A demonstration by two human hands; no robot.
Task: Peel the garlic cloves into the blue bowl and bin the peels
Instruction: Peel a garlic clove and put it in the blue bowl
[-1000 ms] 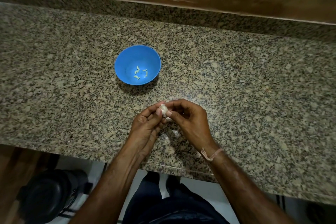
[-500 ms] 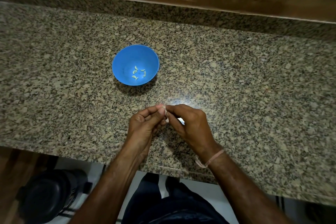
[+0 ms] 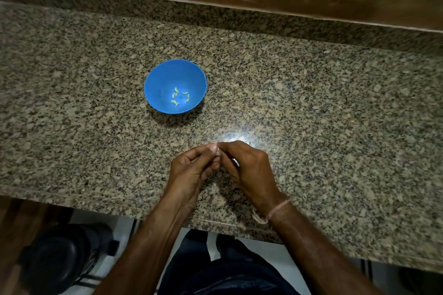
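Note:
A blue bowl stands on the granite counter, with several pale peeled garlic cloves lying in its bottom. In front of it, over the counter's near part, my left hand and my right hand meet at the fingertips. Between them they pinch a small white garlic clove, almost wholly hidden by the fingers. A scrap of white peel shows under my right hand.
The speckled granite counter runs left to right, with a wooden wall behind it. On the floor at lower left, below the counter's front edge, sits a black bin. My legs are at the bottom centre.
The clove, clearly visible between the fingertips a second ago, is now mostly covered by both hands. The hands have shifted slightly and closed in around it.

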